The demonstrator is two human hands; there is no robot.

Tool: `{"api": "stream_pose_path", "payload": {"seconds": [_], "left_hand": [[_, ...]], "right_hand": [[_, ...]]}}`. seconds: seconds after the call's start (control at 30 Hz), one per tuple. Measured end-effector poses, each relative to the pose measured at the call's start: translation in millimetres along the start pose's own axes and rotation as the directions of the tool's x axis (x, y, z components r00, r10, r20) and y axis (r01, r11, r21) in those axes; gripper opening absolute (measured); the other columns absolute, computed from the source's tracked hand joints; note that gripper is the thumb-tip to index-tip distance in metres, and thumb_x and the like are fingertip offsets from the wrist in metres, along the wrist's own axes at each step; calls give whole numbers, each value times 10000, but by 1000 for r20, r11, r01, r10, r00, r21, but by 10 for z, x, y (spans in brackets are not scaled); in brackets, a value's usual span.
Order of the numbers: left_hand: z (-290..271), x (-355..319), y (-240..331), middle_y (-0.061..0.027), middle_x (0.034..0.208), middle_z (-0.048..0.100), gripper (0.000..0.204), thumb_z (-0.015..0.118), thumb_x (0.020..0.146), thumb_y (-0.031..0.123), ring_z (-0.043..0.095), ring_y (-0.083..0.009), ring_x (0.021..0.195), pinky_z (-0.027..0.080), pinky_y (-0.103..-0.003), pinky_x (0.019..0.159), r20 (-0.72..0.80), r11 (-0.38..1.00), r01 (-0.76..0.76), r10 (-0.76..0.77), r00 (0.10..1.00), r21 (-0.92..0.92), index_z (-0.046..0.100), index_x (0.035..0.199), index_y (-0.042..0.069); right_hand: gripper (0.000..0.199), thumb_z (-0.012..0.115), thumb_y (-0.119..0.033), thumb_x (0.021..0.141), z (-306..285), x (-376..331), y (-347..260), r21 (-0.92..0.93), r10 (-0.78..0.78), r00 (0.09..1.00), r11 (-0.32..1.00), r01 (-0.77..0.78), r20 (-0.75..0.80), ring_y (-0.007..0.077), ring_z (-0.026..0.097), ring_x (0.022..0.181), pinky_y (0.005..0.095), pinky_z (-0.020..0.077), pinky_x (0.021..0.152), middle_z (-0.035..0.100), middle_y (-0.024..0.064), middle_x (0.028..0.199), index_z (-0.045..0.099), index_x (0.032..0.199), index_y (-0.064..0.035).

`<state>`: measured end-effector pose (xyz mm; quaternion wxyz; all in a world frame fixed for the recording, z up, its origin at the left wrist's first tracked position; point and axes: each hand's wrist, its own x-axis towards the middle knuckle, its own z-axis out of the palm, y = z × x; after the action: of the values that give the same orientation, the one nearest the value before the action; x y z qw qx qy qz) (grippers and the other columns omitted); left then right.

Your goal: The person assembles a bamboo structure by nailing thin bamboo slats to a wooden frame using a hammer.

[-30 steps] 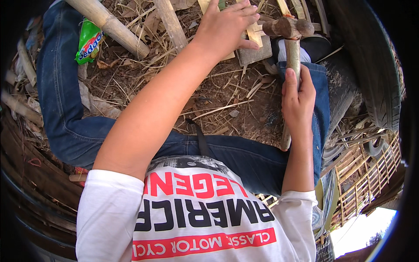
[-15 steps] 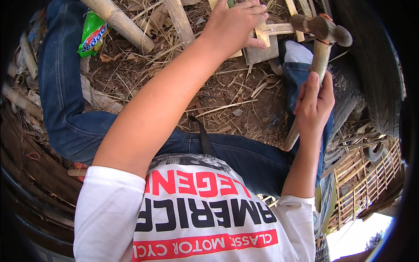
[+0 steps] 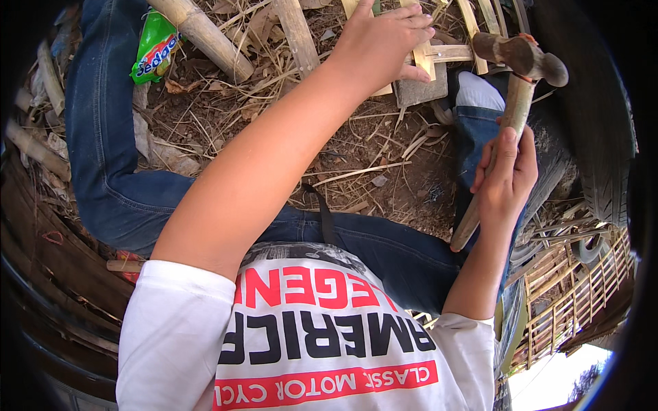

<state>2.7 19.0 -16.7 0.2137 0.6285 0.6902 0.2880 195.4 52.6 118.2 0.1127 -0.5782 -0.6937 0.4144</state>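
My right hand [image 3: 505, 175] is wrapped round the wooden handle of a hammer [image 3: 519, 103]. Its dark metal head is raised at the upper right, near the end of a bamboo crosspiece [image 3: 452, 53]. At the top centre my left hand [image 3: 384, 44] lies with fingers stretched over a pale bamboo slat [image 3: 425, 63], thumb toward the slat's near end. The crosspiece meets that slat just right of my fingers. Beneath the slats sits a grey block [image 3: 421, 90] on the ground. Part of the slats is hidden under my left hand.
Thick bamboo poles [image 3: 205, 41] lie at the upper left, beside a green packet [image 3: 154, 51]. Old tyres [image 3: 593, 116] stand on the right, with a woven bamboo lattice [image 3: 576, 294] below them. Dry straw litters the soil [image 3: 370, 157] between my legs.
The whole scene has shifted slightly right and down in view. My left hand stays on the slat, and my right hand still holds the hammer raised.
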Motion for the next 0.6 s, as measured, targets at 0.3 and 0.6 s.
{"api": "stream_pose_path", "payload": {"seconds": [0.3, 0.6], "left_hand": [[113, -55, -53, -60, 1472, 518, 707, 768, 773, 436, 402, -190, 1423, 169, -536, 1219, -67, 998, -24, 28, 997, 60, 583, 1350, 71], [35, -30, -37, -63, 1461, 531, 682, 790, 762, 386, 414, -184, 1415, 184, -518, 1218, -70, 1000, -7, 6, 998, -19, 598, 1334, 68]], "right_hand": [[283, 491, -309, 1057, 23, 15, 80, -141, -89, 996, 986, 87, -12, 19, 384, 450, 189, 303, 396, 452, -44, 624, 577, 1101, -43], [296, 491, -327, 1056, 48, -13, -25, -17, -32, 998, 999, 31, -59, 26, 386, 441, 196, 305, 387, 453, -31, 622, 562, 1101, -43]]}}
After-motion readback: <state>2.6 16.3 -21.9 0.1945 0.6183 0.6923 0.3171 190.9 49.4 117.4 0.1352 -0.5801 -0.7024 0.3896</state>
